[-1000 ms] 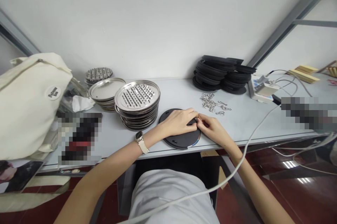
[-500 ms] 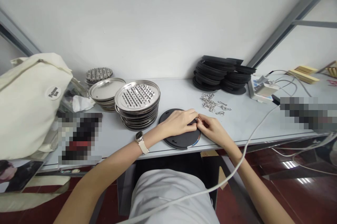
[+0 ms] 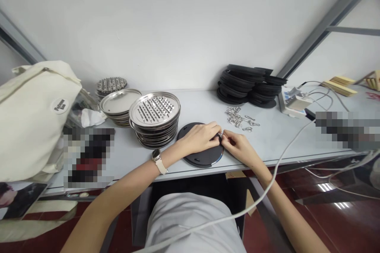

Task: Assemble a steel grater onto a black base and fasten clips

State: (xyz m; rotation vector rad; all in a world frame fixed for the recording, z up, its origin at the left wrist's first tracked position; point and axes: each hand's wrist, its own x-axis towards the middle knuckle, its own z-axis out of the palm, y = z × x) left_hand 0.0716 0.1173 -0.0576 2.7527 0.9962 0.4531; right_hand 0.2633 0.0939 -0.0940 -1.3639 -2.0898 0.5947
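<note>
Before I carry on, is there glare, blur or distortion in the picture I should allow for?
Head view: even light over the table, but glare streaks on the red floor; head view: the metal post at right leans outward, probably wide-angle distortion; head view: two patches are pixelated, and the metal piece at the right hand is too small to make out well.

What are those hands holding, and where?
Left hand lies atop the black disc; right hand seems to pinch a metal bit at its edge. Exact spot hidden.
</note>
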